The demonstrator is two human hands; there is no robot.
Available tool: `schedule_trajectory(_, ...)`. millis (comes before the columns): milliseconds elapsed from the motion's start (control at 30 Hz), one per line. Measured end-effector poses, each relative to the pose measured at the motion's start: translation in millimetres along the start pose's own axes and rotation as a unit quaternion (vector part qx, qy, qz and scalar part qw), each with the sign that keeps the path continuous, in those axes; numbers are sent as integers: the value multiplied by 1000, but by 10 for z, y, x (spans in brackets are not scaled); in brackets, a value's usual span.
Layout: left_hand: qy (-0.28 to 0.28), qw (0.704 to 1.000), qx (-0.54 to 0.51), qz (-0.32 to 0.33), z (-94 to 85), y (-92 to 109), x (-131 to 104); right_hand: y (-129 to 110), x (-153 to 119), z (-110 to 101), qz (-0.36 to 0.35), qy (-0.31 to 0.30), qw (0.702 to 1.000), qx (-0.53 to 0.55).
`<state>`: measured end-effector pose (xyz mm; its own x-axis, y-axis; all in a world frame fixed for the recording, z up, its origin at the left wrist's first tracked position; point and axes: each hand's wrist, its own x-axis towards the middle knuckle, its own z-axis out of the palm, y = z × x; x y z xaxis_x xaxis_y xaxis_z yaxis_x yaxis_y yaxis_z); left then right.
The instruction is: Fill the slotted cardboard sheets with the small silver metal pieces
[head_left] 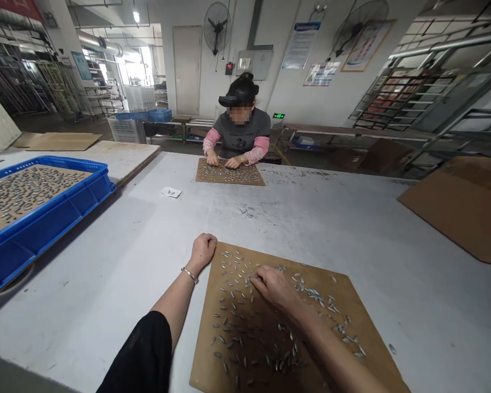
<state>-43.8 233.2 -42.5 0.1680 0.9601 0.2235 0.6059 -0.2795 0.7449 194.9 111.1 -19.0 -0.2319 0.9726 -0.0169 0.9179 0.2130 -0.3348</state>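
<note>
A brown cardboard sheet (331,338) lies on the table in front of me, scattered with many small, slim silvery-grey metal pieces (233,295). On its left side they lie apart in loose rows; toward the right and front they bunch into heaps. At the far left corner of the sheet rests my left hand (203,250), its fingers curled closed; what is inside them, if anything, is hidden. My right hand (273,285) reaches over the sheet from the right, thumb and fingers pinched together low among the pieces. Its fingertips are too small to show what they hold.
Across the white table (118,262) a person (241,128) works with both hands over another cardboard sheet (231,176) of pieces. A blue tray (77,210) with similar pieces stands left. Further cardboard (462,207) is at right. A white scrap (171,192) lies midway.
</note>
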Motion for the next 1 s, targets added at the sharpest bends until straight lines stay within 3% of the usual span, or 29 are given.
schedule_trajectory(233,-2,1000,4,5,-3,-5,5,-130,106,84,74,-23,997,-29)
schedule_trajectory(500,1,1000,2,4,7,-11,11,-4,-61,103,107,3,994,-32)
schedule_trajectory(633,1,1000,0,5,14,-17,10,-19,-98,91,42,53,998,4)
schedule_trajectory(767,1,1000,2,4,25,-26,15,-150,-59,18,-56,-12,998,-32)
schedule_trajectory(1000,1,1000,6,7,40,-40,21,-232,22,56,-52,-39,990,-124)
